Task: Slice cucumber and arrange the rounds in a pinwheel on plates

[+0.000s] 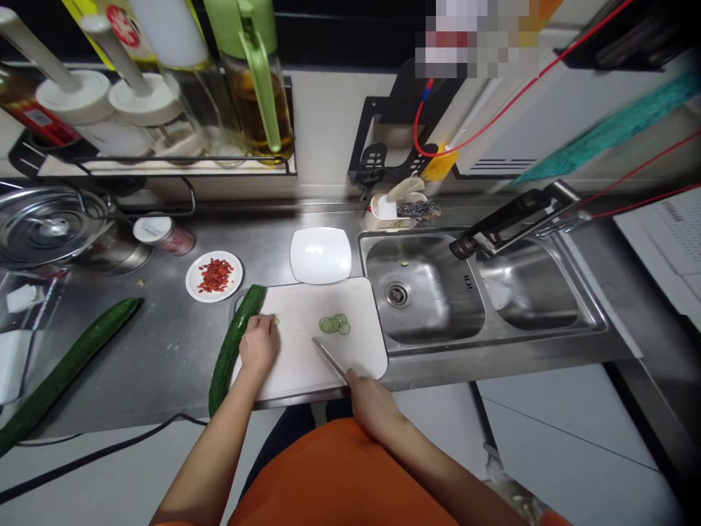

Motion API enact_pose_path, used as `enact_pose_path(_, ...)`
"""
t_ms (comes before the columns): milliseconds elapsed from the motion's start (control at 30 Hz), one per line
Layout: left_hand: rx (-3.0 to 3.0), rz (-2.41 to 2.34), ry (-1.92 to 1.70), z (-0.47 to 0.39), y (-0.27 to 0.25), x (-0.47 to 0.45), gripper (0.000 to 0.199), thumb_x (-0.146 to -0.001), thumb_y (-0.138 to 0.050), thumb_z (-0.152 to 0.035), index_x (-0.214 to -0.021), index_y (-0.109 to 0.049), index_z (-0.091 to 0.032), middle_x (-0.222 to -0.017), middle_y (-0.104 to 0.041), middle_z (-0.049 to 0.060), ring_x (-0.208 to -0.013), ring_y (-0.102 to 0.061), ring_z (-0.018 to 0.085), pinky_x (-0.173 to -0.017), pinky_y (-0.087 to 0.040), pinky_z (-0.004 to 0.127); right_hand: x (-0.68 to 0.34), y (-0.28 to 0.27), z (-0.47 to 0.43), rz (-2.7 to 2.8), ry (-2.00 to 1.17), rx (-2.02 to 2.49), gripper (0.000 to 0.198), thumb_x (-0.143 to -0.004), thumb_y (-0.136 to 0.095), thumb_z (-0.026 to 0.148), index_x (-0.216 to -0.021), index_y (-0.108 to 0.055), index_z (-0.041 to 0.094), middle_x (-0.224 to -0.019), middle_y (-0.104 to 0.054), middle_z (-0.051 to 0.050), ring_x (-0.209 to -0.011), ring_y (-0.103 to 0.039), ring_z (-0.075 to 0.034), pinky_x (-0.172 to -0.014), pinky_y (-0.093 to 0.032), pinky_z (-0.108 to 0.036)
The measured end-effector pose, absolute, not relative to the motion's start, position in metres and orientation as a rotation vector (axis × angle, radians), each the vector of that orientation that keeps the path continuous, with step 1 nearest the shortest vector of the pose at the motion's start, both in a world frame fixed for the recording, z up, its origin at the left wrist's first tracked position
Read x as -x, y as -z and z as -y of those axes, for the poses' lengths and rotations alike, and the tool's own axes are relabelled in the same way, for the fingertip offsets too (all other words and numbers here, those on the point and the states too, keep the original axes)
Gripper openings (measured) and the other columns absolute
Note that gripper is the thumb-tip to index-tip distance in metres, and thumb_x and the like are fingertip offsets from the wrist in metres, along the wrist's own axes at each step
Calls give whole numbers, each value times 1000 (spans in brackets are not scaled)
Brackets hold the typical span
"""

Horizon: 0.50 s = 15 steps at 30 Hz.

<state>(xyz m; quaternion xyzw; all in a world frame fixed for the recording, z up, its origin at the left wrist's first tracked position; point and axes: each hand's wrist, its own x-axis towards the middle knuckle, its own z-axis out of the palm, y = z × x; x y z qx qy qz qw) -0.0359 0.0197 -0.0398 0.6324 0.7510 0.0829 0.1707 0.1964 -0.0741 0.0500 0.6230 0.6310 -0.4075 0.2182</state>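
Observation:
My right hand [373, 403] is wrapped round the handle of a kitchen knife [329, 358], its blade pointing up and left over the white cutting board [299, 365]. On the board's left part, my left hand [259, 342] has its fingers curled together, with a cucumber slice [276, 319] at the fingertips. Beside that hand, a long green cucumber [225, 361] lies along the board's left edge. Several thin cucumber slices [334, 324] overlap in a small group right of the middle of the board.
Behind the board sits a white square plate [320, 254]; a round plate [191, 287] of red pieces stands to its left. Another cucumber [71, 369] lies far left. The steel sink [427, 332] adjoins on the right. A rack [164, 169] of seasoning bottles hangs above.

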Motion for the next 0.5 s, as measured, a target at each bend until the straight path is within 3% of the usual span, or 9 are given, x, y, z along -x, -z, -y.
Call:
enact_pose_path(233, -1881, -1585, -328, -28, 45, -21, 25, -81, -55, -24, -105, -64, -22, -100, -61, 6, -88, -58, 17, -82, -46, 27, -212, -47, 83, -1714, 1099, -1768, 34, -81, -36, 0, -107, -49, 17, -91, -67, -11, -85, -63, -20, -63, -34, -26)
enact_pose_path(500, -1817, -1556, -181, -32, 51, -47, 19, -76, -59, -19, -93, -65, -19, -91, -59, 5, -83, -56, 16, -79, -44, 28, -221, -50, 87, -1680, 1133, -1799, 37, -80, -36, 0, -109, -50, 16, -94, -68, -12, -87, -64, -22, -64, -36, -26)
